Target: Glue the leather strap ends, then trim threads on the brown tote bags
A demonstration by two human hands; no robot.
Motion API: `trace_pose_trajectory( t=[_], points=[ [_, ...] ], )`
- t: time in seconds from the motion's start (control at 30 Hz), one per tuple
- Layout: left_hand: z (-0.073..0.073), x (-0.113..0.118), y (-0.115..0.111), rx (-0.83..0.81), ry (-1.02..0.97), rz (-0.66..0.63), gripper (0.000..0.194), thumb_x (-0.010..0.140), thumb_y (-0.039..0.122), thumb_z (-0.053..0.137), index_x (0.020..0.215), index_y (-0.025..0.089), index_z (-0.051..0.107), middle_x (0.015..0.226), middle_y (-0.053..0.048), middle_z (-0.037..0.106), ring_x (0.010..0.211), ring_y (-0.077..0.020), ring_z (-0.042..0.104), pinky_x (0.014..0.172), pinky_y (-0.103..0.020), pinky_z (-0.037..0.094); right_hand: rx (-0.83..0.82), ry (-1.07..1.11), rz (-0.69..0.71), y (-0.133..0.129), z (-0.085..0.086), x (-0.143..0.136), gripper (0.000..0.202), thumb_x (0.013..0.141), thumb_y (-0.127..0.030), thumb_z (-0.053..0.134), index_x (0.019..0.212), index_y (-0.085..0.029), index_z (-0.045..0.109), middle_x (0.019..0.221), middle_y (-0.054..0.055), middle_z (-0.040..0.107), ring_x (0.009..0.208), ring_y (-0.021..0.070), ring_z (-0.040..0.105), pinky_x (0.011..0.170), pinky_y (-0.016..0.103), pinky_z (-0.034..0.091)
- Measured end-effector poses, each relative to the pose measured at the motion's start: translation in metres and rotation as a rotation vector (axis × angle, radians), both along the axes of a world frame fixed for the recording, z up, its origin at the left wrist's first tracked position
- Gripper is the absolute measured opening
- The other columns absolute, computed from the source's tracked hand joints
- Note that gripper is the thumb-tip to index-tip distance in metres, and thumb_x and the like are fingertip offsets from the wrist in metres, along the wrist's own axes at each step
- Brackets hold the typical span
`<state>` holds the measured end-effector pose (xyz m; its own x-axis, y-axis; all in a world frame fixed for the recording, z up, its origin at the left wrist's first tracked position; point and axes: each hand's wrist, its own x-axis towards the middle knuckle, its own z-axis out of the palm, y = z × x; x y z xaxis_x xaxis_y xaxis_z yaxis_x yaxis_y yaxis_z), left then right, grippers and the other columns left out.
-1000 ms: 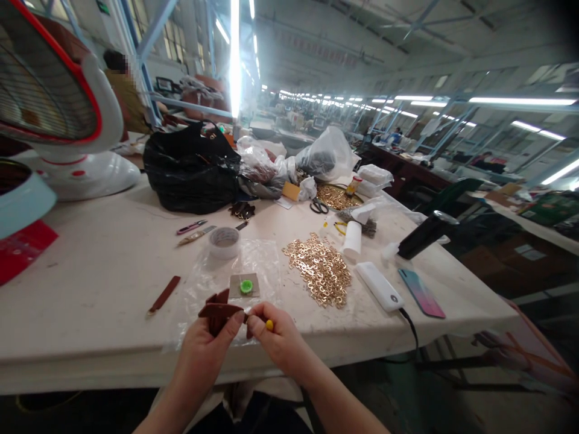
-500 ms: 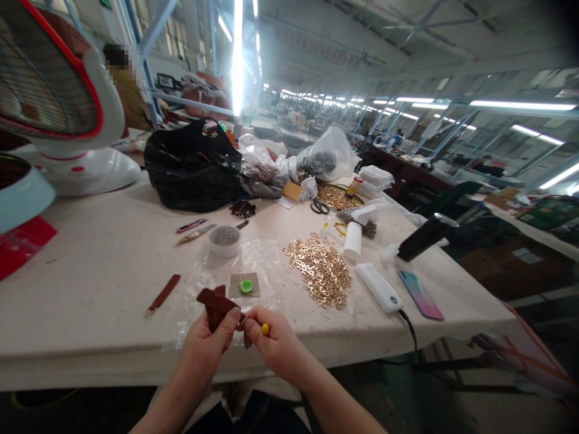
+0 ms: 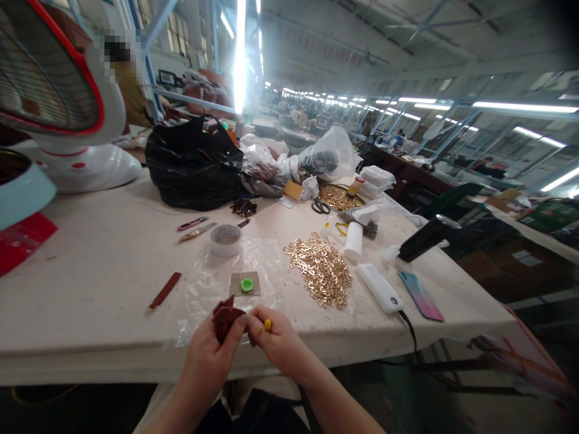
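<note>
Brown leather pieces [image 3: 227, 314] are bunched in my left hand [image 3: 216, 351], with its thumb pressed on them near the table's front edge. My right hand [image 3: 277, 342] is closed against the same leather; a yellow-tipped tool [image 3: 268, 325] sticks out between its fingers, the rest of it hidden. The fingertips of both hands meet. Just beyond them, a green round piece [image 3: 246, 284] sits on a small grey-brown square on a clear plastic sheet [image 3: 266, 259]. A single brown leather strap [image 3: 166, 290] with a metal ring lies to the left. Right of the sheet is a pile of gold rings [image 3: 320, 271].
A tape roll [image 3: 225, 241], cutter [image 3: 192, 223], scissors [image 3: 321, 207], white power bank [image 3: 379, 288] and phone [image 3: 420, 295] lie around. Behind stand a black bag [image 3: 192, 166] and plastic bags [image 3: 328, 154]; a fan [image 3: 67, 157] is left. A person is partly visible behind it.
The leather in my left hand has turned and folded closer to my fingers, its long end no longer pointing left. My left hand has tilted slightly, its thumb now nearer my right fingers.
</note>
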<state>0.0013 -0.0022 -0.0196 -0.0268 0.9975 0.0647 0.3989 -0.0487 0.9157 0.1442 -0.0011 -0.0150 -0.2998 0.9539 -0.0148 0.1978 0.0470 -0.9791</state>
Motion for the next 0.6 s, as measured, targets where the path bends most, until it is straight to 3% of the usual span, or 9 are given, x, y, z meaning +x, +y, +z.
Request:
trace_pose_trajectory(
  t=[0.1,0.2,0.3,0.43,0.53,0.6],
  points=[
    [0.001,-0.001,-0.004,0.145,0.071,-0.059,0.019,0.079,0.038,0.051,0.073,0.020,0.057,0.072,-0.004,0.063,0.069,-0.0201,0.059,0.065,-0.028,0.045,0.066,-0.069,-0.064,-0.001,-0.002,-0.005,0.028,0.087,-0.035,0.043,0.064,-0.019,0.042,0.059,-0.004,0.041,0.057,0.0100,0.037,0.055,0.022,0.031],
    [0.003,-0.002,-0.002,0.159,0.062,-0.073,0.017,0.079,0.035,0.050,0.072,0.021,0.056,0.071,-0.003,0.059,0.068,-0.0185,0.056,0.066,-0.027,0.044,0.111,-0.115,-0.115,-0.003,-0.003,-0.009,0.028,0.087,-0.034,0.042,0.063,-0.019,0.041,0.059,-0.004,0.041,0.058,0.0103,0.037,0.055,0.023,0.030],
    [0.006,-0.004,0.005,-0.063,-0.087,-0.055,0.027,0.074,0.046,0.054,0.071,0.019,0.054,0.061,0.000,0.052,0.058,-0.0158,0.049,0.055,-0.026,0.039,0.105,-0.129,-0.068,-0.006,-0.001,-0.004,0.025,0.087,-0.033,0.043,0.066,-0.019,0.047,0.060,-0.003,0.044,0.058,0.0106,0.040,0.054,0.023,0.031],
    [0.012,-0.006,0.009,-0.451,-0.378,-0.178,0.038,0.072,0.056,0.054,0.070,0.019,0.044,0.047,0.009,0.032,0.043,-0.0076,0.024,0.043,-0.021,0.019,0.290,-0.197,-0.044,-0.006,0.004,0.010,0.011,0.081,-0.029,0.056,0.084,-0.019,0.057,0.070,-0.001,0.053,0.063,0.0125,0.047,0.058,0.024,0.036],
    [0.015,-0.004,0.006,-0.523,-0.423,-0.246,0.039,0.072,0.056,0.056,0.070,0.019,0.044,0.046,0.010,0.032,0.043,-0.0066,0.021,0.043,-0.020,0.015,0.449,-0.144,0.015,-0.001,0.005,0.016,0.015,0.080,-0.031,0.059,0.091,-0.020,0.060,0.078,0.003,0.057,0.068,0.0138,0.052,0.062,0.025,0.041],
    [0.016,-0.003,0.003,-0.517,-0.401,-0.245,0.040,0.071,0.058,0.056,0.069,0.019,0.046,0.045,0.010,0.031,0.042,-0.0070,0.022,0.042,-0.020,0.016,0.511,-0.127,0.068,0.003,0.004,0.017,0.014,0.082,-0.033,0.057,0.085,-0.021,0.062,0.080,0.004,0.057,0.070,0.0144,0.053,0.063,0.026,0.042]
  ],
)
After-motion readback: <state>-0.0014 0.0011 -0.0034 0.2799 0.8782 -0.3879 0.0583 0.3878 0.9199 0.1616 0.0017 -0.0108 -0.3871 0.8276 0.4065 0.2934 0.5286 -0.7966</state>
